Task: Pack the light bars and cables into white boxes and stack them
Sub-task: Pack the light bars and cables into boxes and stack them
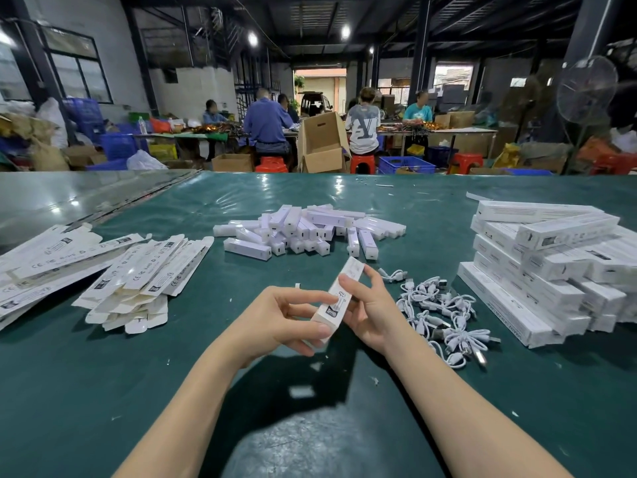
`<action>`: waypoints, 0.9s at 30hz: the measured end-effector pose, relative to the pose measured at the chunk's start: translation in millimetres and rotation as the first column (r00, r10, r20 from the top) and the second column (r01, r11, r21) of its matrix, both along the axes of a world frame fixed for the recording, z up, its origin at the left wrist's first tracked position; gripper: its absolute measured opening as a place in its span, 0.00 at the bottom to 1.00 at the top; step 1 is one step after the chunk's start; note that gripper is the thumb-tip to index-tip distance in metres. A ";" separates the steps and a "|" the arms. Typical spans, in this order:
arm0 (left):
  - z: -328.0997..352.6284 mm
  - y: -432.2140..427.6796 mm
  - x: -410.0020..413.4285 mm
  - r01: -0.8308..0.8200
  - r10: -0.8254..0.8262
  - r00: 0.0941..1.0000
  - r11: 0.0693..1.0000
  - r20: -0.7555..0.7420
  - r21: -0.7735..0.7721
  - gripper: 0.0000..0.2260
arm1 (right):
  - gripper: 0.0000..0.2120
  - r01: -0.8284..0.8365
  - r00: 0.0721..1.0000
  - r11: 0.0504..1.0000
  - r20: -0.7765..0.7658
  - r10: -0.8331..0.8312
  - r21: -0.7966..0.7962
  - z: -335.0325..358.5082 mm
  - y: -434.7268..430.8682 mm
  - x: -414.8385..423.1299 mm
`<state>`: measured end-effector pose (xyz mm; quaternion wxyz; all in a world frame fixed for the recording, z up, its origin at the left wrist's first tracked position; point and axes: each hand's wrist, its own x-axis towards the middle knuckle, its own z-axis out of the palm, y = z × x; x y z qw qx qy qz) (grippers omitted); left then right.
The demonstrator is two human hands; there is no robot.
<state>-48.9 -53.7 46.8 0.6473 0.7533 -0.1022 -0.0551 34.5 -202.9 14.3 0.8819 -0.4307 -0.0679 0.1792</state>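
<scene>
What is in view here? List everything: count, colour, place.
held box: one, white, above the table's near centre
flat box blanks: pile, white, table left
light bars: heap, white, table centre
cables: heap, white, right of the held box
packed boxes: stack, white, table right
table: one, green
carton: one, brown, open, behind the table
people: about five, seated at far tables
fan: one, pale, far right
left hand: grips the held box's near end
right hand: holds its side
</scene>
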 end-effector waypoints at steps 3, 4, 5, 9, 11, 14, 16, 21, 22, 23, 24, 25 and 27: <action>-0.2 -2.2 0.3 -0.010 0.010 1.000 1.000 -0.005 0.008 0.12 | 0.27 -0.002 1.000 1.000 0.012 0.003 -0.011 -0.1 -1.3 0.7; -0.7 -3.4 0.0 -0.013 0.013 1.000 1.000 -0.002 0.010 0.11 | 0.27 -0.002 1.000 1.000 0.015 0.003 -0.017 0.2 -1.9 1.0; -1.3 -4.6 -0.6 -0.015 0.015 1.000 1.000 0.004 0.011 0.10 | 0.27 0.001 1.000 1.000 0.015 -0.001 -0.022 0.6 -2.6 1.2; -1.0 -9.0 -1.5 -0.015 0.013 0.998 1.000 0.061 0.022 0.07 | 0.25 0.037 0.999 0.999 0.001 -0.037 0.003 -1.3 -3.1 3.6; 0.1 -8.7 -1.2 -0.011 0.005 0.997 0.997 0.079 0.073 0.09 | 0.26 0.056 0.998 0.998 0.004 -0.056 0.013 -2.4 -2.6 3.6; -1.1 -8.6 0.2 -0.030 0.017 0.995 0.991 0.094 0.134 0.12 | 0.27 0.055 0.998 0.999 0.016 -0.055 0.004 -1.4 -1.8 1.2; -1.4 -10.2 0.3 -0.028 0.015 0.994 0.991 0.104 0.129 0.13 | 0.24 0.060 0.998 0.998 0.006 -0.060 0.018 -1.0 -1.9 1.6; -0.9 -6.1 1.9 0.050 -0.063 0.992 0.991 0.105 0.126 0.12 | 0.19 0.126 0.992 0.991 -0.019 -0.126 0.033 -0.6 -4.7 5.4; -1.5 -5.1 2.5 0.063 -0.077 0.992 0.989 0.102 0.135 0.11 | 0.19 0.127 0.992 0.992 -0.014 -0.127 0.025 0.6 -5.0 4.2; -2.8 -4.8 2.9 0.068 -0.082 0.992 0.988 0.099 0.142 0.10 | 0.20 0.134 0.991 0.991 -0.014 -0.133 0.018 1.0 -4.8 4.3; -4.2 -5.5 3.5 0.062 -0.078 0.992 0.987 0.100 0.151 0.10 | 0.20 0.145 0.989 0.989 -0.015 -0.145 0.010 1.3 -4.2 3.8; -6.7 -6.5 4.7 0.045 -0.066 0.992 0.983 0.111 0.176 0.09 | 0.22 0.158 0.987 0.987 -0.010 -0.158 -0.004 1.2 -3.2 3.6; -14.7 -9.0 8.4 -0.051 -0.015 0.980 0.944 0.198 0.325 0.11 | 0.26 0.158 0.987 0.987 0.001 -0.158 -0.032 1.6 0.4 1.6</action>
